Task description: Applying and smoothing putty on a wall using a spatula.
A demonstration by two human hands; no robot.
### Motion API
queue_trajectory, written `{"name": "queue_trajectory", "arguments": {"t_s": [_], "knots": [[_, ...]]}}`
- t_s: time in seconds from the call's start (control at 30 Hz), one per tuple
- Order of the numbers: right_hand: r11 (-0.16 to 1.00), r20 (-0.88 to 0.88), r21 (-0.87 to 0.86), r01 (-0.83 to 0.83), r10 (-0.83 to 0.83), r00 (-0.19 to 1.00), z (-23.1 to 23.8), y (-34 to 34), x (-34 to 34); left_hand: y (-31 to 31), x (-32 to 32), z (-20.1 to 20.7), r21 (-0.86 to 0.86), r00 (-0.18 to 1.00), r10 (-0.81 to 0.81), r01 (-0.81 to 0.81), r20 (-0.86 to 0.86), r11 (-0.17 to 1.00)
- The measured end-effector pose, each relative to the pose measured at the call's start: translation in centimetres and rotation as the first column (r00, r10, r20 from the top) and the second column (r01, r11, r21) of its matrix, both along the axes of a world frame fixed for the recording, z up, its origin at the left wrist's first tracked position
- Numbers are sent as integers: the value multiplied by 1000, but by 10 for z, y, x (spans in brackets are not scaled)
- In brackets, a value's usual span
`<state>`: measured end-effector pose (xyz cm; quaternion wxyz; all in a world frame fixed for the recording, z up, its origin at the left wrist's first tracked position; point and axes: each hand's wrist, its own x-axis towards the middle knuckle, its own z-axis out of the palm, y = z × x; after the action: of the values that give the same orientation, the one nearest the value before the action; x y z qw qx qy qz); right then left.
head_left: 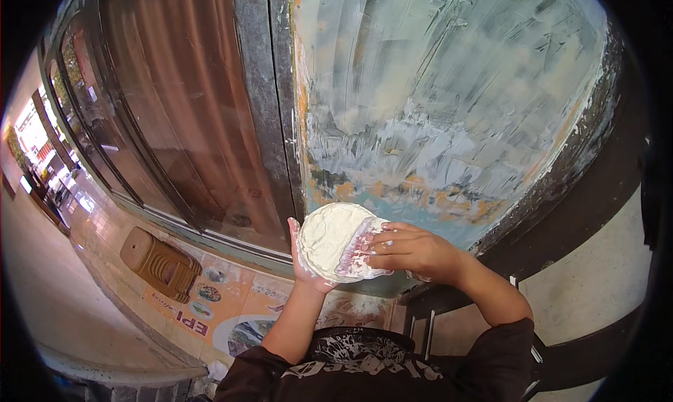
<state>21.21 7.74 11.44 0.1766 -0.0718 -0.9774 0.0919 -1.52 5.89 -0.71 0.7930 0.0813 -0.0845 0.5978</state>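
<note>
Putty first: I am seeing a thick white mound of it (pixel 329 235) lying on a round flat board (pixel 317 256), near the middle of the view and just in front of the wall. My left hand (pixel 306 270) is sitting under that board, palm up; its fingers (pixel 294 228) are curling up around the left rim, smeared white, clamped on the board's edge. My right hand (pixel 413 251) is coming in from the right and gripping a wide scraper blade (pixel 359 251). The blade is caked with white and pinkish putty and is resting against the right side of the mound. The right fingers (pixel 382 239) are pressed together along the top of the blade, thumb underneath, closed on it. I cannot tell where the blade's handle ends, since the hand is covering it.

Far behind the hands, the wall (pixel 449 100) is showing streaky grey-white skim strokes over older blue and orange patches. To the left of it a grey metal post (pixel 270 86) is running up the scene, and beyond that a brown roller shutter (pixel 189 100) is filling the left half. Low on the left, a brown plastic stool (pixel 160 263) is lying on the tiled floor (pixel 70 311), beside a printed orange sheet (pixel 224 304). My dark sleeves (pixel 364 374) are entering from the near edge.
</note>
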Motion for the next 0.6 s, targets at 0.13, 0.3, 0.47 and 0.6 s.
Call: {"name": "queue_trajectory", "arguments": {"t_s": [0.13,0.3,0.47,0.6], "knots": [[1000,19,-1,5,-5,1000,-3,-2,-4,-3,3,2,2,999,-35,35,18,999],[1000,-21,-3,-8,8,1000,-2,-1,-5,-7,3,1,15,998,-59,58,34,998],[1000,-14,-7,-13,13,1000,-9,-1,-6,-5,0,0,1,999,-38,38,11,999],[999,-33,-33,-17,16,999,-7,-1,-7,-7,-1,1,17,999,-35,34,40,999]]}}
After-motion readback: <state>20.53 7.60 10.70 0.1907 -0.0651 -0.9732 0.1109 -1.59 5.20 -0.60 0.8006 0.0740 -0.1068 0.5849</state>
